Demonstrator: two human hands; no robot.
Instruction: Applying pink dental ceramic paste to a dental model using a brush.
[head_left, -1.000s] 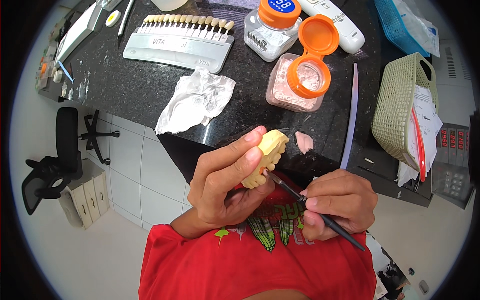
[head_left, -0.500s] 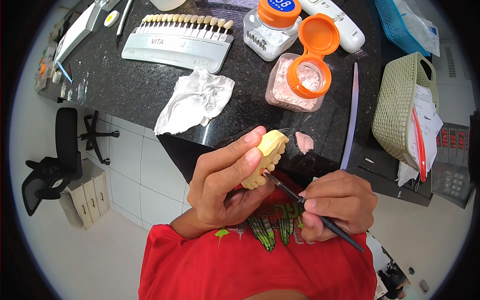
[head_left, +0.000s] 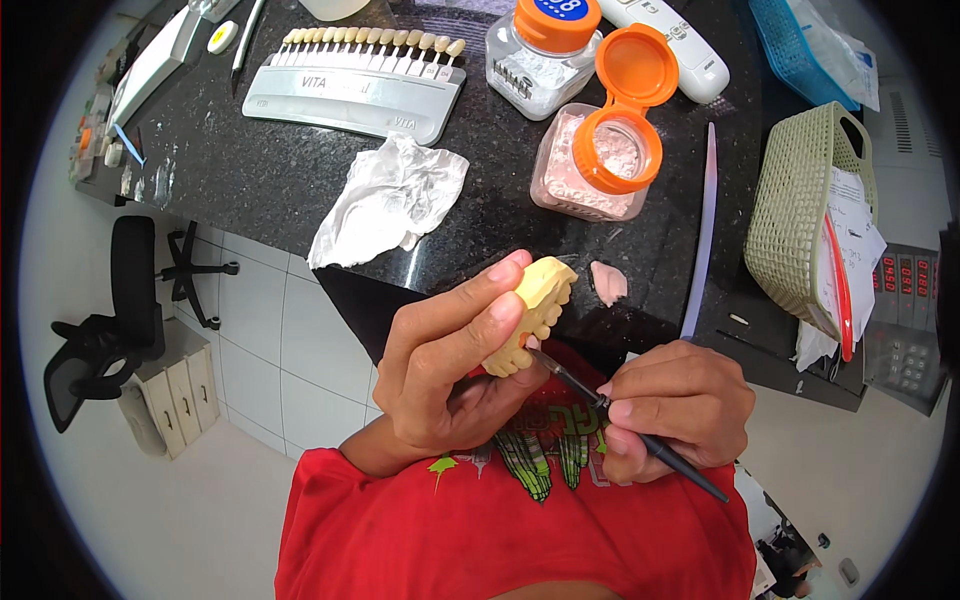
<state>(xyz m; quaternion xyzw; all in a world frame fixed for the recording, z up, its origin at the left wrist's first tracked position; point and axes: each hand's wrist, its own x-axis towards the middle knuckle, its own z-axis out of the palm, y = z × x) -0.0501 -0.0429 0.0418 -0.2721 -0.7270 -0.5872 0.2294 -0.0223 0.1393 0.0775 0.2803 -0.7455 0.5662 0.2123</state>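
In my left hand [head_left: 435,365] is a yellow dental cast [head_left: 544,290], gripped between fingers and thumb, its row of teeth facing right. A small orange patch shows among the teeth. My right hand [head_left: 680,405] holds a slim black instrument [head_left: 680,465], whose metal tip touches or nearly touches the cast at that patch; a small pale bit shows there. A pink lump [head_left: 608,283] lies on the dark speckled counter [head_left: 250,180] just beyond the cast. An open jar of pink powder [head_left: 570,160] with an orange flip lid stands beyond it, near a crumpled white tissue [head_left: 385,200].
A tooth shade guide [head_left: 350,100], capped jar [head_left: 530,75] and white device [head_left: 690,60] lie along the back. A long pale strip [head_left: 700,240], mesh basket of papers [head_left: 785,210], blue tray [head_left: 795,45] and display unit [head_left: 905,370] are right. A black chair [head_left: 135,290] stands left.
The instrument's tip has shifted very slightly against the cast. Both hands keep their grips and stay in nearly the same positions.
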